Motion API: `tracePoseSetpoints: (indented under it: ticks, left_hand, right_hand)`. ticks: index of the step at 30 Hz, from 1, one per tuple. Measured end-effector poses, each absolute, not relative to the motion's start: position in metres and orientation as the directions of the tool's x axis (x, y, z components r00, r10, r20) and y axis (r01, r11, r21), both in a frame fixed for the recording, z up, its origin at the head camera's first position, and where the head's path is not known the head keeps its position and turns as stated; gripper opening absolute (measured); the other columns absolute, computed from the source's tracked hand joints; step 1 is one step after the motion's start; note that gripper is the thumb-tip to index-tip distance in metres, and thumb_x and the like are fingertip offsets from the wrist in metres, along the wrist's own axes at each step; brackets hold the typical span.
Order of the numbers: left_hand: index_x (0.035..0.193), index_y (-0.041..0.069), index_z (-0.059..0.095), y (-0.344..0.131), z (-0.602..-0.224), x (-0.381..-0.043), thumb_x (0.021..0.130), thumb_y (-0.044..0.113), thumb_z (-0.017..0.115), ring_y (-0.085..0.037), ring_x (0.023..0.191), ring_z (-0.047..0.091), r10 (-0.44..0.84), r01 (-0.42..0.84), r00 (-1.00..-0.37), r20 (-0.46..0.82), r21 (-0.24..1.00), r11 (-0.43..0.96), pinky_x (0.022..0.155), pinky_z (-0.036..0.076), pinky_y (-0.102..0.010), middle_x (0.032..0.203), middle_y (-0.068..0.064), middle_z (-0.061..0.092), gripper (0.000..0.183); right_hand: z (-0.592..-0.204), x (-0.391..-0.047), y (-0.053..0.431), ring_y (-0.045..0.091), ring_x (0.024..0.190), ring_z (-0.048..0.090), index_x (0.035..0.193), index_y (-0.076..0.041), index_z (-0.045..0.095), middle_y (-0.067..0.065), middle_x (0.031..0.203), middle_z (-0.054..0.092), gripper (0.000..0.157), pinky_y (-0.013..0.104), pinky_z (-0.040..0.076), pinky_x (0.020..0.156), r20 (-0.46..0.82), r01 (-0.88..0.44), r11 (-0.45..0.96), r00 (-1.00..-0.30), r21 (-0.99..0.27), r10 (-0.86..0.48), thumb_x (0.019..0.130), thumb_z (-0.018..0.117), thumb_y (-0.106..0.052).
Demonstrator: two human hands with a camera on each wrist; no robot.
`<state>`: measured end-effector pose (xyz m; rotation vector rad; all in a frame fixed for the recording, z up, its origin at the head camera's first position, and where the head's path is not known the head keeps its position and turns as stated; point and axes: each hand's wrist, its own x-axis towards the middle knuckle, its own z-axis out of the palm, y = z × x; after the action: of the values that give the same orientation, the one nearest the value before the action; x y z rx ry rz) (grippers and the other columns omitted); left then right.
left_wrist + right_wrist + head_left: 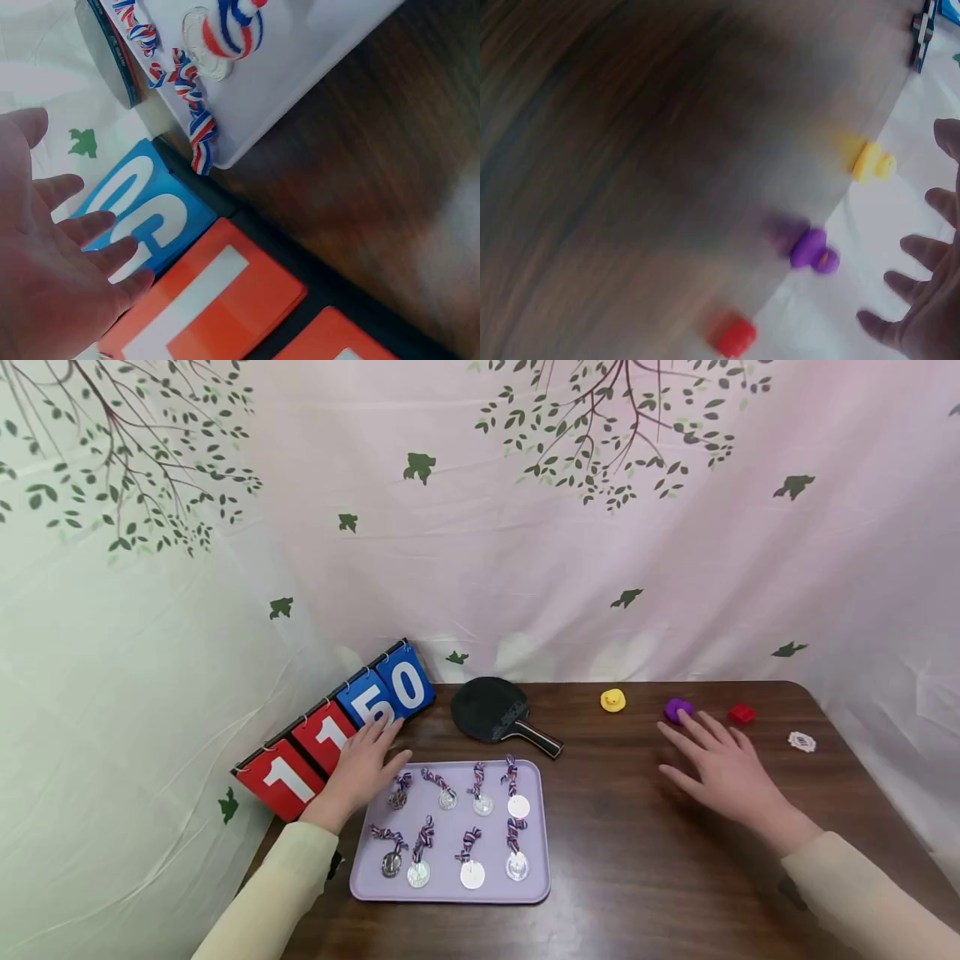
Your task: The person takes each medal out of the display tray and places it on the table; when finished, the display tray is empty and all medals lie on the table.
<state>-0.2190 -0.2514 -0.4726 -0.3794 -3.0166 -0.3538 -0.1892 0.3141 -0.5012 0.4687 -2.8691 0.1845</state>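
Observation:
My left hand, fingers spread, hovers over a flip scoreboard with red cards reading 1 and 1 and blue cards reading 5 and 0. Nothing is held in it; in the left wrist view its fingers overlap the blue cards. Just right of that hand lies a lilac tray with several medals on knotted red, white and blue ribbons. Over the right part of the table, my right hand is spread and holds nothing. Its fingertips overlap a small purple rubber duck in the head view.
Behind the tray lies a black table tennis bat, handle toward the right. A yellow rubber duck, a small red object and a white scalloped piece lie along the back right of the wooden table. A leaf-printed curtain hangs behind.

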Motion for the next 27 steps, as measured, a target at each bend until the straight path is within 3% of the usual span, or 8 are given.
tracePoseSetpoints:
  ticks: [2,4,8,14,20,27]
  left_hand:
    - [0.15,0.02,0.031,-0.254,-0.475,-0.219,0.093,0.051,0.051,-0.036,0.139,0.024,0.224,0.245,-0.969,0.106,0.26,0.934,0.105,0.023,-0.062,0.153,-0.013,0.028,0.067]
    - [0.149,0.02,0.032,-0.257,-0.478,-0.218,0.094,0.051,0.05,-0.035,0.137,0.028,0.212,0.229,-0.973,0.089,0.306,0.924,0.103,0.028,-0.06,0.151,-0.013,0.031,0.065]
    - [0.148,0.021,0.035,-0.264,-0.484,-0.215,0.095,0.047,0.051,-0.033,0.132,0.036,0.168,0.167,-0.985,0.032,0.395,0.903,0.099,0.037,-0.056,0.146,-0.011,0.038,0.062]
    - [0.14,0.017,0.046,-0.276,-0.494,-0.207,0.093,0.034,0.061,-0.024,0.105,0.053,0.103,0.074,-0.994,-0.03,0.51,0.857,0.087,0.05,-0.045,0.122,-0.007,0.053,0.052]
    - [0.138,0.018,0.049,-0.293,-0.507,-0.192,0.093,0.028,0.061,-0.022,0.098,0.052,0.102,0.029,-0.991,-0.089,0.596,0.802,0.082,0.051,-0.04,0.115,-0.005,0.054,0.047]
    - [0.14,0.024,0.046,-0.312,-0.52,-0.168,0.092,0.022,0.064,-0.021,0.091,0.049,0.115,0.015,-0.988,-0.107,0.661,0.75,0.074,0.047,-0.033,0.109,-0.004,0.053,0.052]
  right_hand:
    - [-0.503,-0.192,0.302,0.039,0.137,0.026,0.145,-0.029,0.04,0.01,0.151,0.033,0.07,0.068,0.025,0.095,0.27,-0.383,0.915,-0.901,-0.127,-0.34,0.084,0.062,-0.056]
    - [-0.504,-0.194,0.286,0.037,0.132,0.034,0.142,-0.027,0.045,0.009,0.147,0.04,0.065,0.063,0.031,0.092,0.302,-0.445,0.88,-0.873,-0.168,-0.384,0.086,0.063,-0.053]
    - [-0.505,-0.193,0.245,0.027,0.125,0.042,0.138,-0.026,0.051,0.004,0.137,0.05,0.055,0.055,0.035,0.096,0.323,-0.552,0.791,-0.823,-0.265,-0.466,0.089,0.063,-0.046]
    - [-0.51,-0.187,0.18,0.013,0.115,0.047,0.132,-0.027,0.057,-0.005,0.123,0.055,0.042,0.041,0.041,0.096,0.296,-0.632,0.67,-0.775,-0.389,-0.558,0.091,0.062,-0.037]
    - [-0.52,-0.183,0.133,0.011,0.109,0.048,0.124,-0.027,0.065,-0.007,0.117,0.056,0.034,0.038,0.044,0.091,0.222,-0.648,0.609,-0.747,-0.458,-0.627,0.09,0.066,-0.031]
    - [-0.53,-0.184,0.106,0.011,0.095,0.046,0.118,-0.028,0.068,-0.006,0.106,0.057,0.028,0.034,0.042,0.081,0.219,-0.665,0.619,-0.735,-0.419,-0.642,0.09,0.066,-0.027]
